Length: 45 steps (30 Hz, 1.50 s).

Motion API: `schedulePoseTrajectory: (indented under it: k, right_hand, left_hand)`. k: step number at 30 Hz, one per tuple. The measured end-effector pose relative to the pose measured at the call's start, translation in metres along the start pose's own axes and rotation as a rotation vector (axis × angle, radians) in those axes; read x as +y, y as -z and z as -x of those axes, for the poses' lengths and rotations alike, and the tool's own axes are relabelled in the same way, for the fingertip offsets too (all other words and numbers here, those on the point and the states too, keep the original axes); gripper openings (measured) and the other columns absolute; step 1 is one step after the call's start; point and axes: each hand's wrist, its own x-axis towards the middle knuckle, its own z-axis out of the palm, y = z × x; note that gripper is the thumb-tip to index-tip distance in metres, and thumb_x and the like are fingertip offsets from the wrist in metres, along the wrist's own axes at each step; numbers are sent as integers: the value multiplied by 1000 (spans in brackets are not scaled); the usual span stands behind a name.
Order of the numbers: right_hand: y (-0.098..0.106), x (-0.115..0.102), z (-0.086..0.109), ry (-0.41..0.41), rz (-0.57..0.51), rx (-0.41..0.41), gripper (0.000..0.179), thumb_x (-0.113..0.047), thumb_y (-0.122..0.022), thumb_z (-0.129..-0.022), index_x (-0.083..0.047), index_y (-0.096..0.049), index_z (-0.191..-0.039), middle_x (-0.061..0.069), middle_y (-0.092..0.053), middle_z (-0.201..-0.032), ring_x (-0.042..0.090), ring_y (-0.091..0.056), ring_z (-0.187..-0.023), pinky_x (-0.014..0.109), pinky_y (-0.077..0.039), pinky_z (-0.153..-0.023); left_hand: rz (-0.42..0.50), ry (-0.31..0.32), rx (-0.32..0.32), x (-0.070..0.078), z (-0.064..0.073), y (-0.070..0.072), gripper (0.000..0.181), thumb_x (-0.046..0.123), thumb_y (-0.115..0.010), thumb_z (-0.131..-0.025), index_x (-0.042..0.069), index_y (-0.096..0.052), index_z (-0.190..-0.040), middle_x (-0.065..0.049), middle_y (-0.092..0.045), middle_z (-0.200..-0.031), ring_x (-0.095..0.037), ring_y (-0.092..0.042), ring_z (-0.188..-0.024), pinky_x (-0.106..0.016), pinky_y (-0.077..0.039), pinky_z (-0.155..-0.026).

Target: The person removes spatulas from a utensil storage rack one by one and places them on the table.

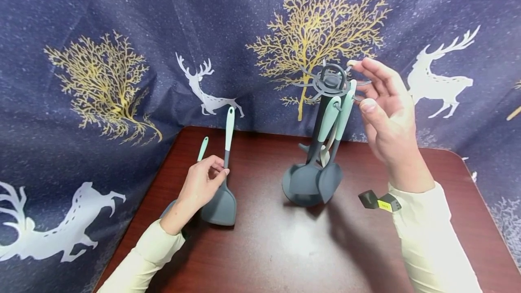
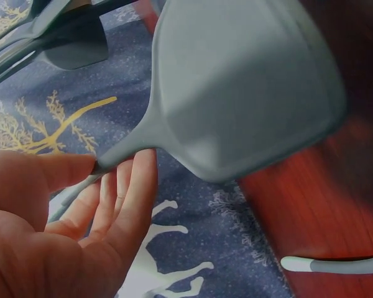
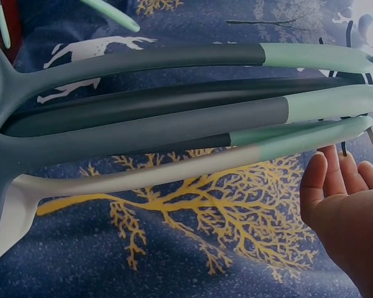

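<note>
Left hand (image 1: 205,183) pinches a spatula (image 1: 220,208), while the right hand (image 1: 386,107), fingers and thumb parted, is beside a utensil stand (image 1: 330,87).

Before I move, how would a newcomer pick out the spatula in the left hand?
Above the brown table, find the left hand. It pinches a grey-headed spatula by the shaft, green handle pointing away. Unlike the neighbouring utensil on the table, this one is gripped.

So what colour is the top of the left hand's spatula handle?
The handle top is pale mint green, clearest in the head view.
</note>
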Motion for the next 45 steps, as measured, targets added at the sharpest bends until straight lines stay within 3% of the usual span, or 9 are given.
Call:
schedulePoseTrajectory:
  k: [4, 12, 21, 45]
  right_hand:
    - [0, 0, 0, 0, -3, -6, 70, 0, -85, -87, 10, -49, -146, 29, -51, -148, 30, -61, -111, 31, -54, -93]
    - [1, 0, 0, -1, -5, -15, 68, 1, -84, -88, 10, -49, -146, 29, -51, -148, 30, -61, -112, 31, -54, -93]
    - [0, -1, 0, 0, 9, -23, 67, 1, -82, -89, 10, -49, -146, 29, -51, -148, 31, -61, -112, 33, -54, -96]
    - [-1, -1, 1, -7, 21, -3, 66, 1, -82, -89, 9, -50, -146, 28, -51, -148, 29, -61, -112, 30, -54, -94]
  left_hand:
    - [2, 27, -26, -3, -2, -1, 12, 11, -79, -95, 9, -72, -104, -2, -73, -90, -15, -69, -79, -31, -54, -73]
    - [49, 74, -89, -6, -4, -4, 10, 9, -79, -95, 10, -69, -99, -2, -71, -86, -14, -66, -71, -25, -53, -60]
    - [41, 134, -136, -15, -5, -8, 10, 9, -78, -95, 7, -68, -98, -4, -72, -86, -12, -66, -68, -25, -55, -60]
    - [2, 221, -252, -37, -12, -11, 11, 8, -75, -97, 3, -66, -97, -7, -69, -82, -15, -68, -56, -29, -59, -58]
